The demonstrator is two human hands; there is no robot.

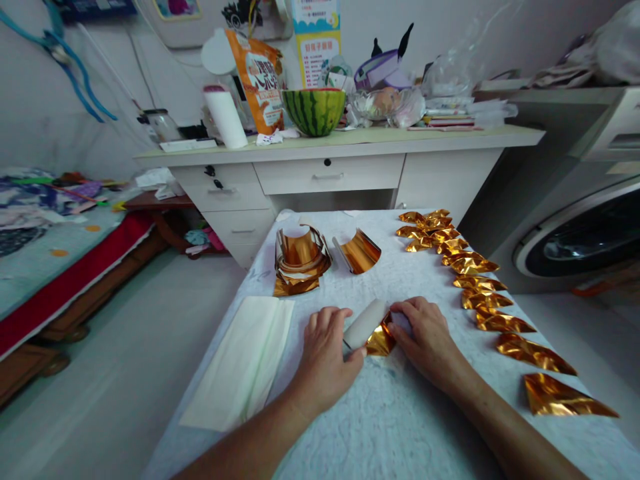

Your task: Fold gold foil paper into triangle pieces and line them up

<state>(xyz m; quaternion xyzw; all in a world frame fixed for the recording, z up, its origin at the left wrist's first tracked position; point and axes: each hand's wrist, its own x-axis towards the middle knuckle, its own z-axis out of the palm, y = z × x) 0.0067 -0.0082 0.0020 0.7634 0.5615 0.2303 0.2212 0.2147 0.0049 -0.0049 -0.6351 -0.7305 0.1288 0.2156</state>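
In front of me a sheet of gold foil paper (380,341) is partly rolled, its pale back (364,325) curving outward like a tube and the shiny side showing at the lower right. My left hand (330,353) holds its left end between thumb and bent fingers. At the other end my right hand (420,337) pinches the foil edge with thumb and forefinger. Further off sits a stack of curled gold foil sheets (300,257), with one loose curled foil sheet (361,252) beside it. Folded gold foil pieces (477,283) form a long row along the table's right side.
A pale folded paper stack (240,363) lies left of my hands on the cloth-covered table (400,427). Behind stands a white desk (330,175) bearing a watermelon half (315,112) and an orange pouch (259,83). A washing machine (575,200) is at right, a bed (55,267) at left.
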